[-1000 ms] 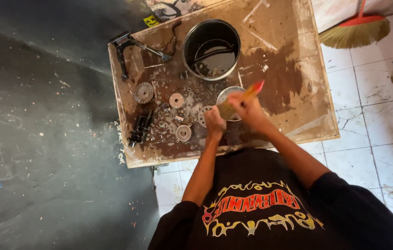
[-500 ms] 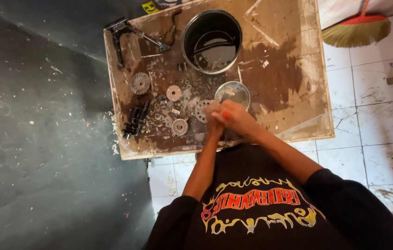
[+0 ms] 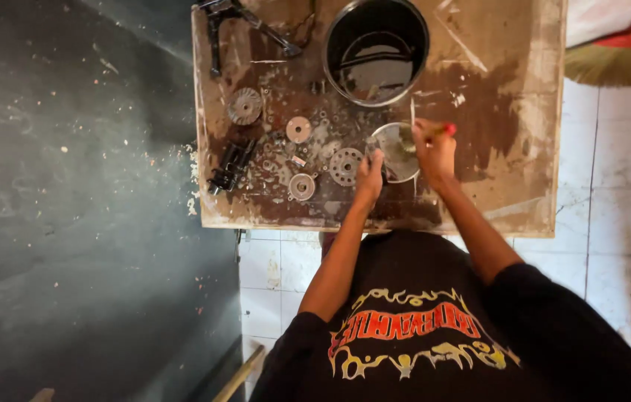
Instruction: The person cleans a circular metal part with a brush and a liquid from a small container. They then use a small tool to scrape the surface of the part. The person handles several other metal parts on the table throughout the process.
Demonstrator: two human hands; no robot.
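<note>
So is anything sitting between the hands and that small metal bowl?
Nothing visible: the left hand touches the small metal bowl at its left rim, and the right hand, gripping a red-handled brush, is over its right rim.

No packages, labels, signs or screens show anywhere on the counter point(image 3: 479, 45), on the floor around it, or elsewhere in view from twelve round to six o'clock.
</note>
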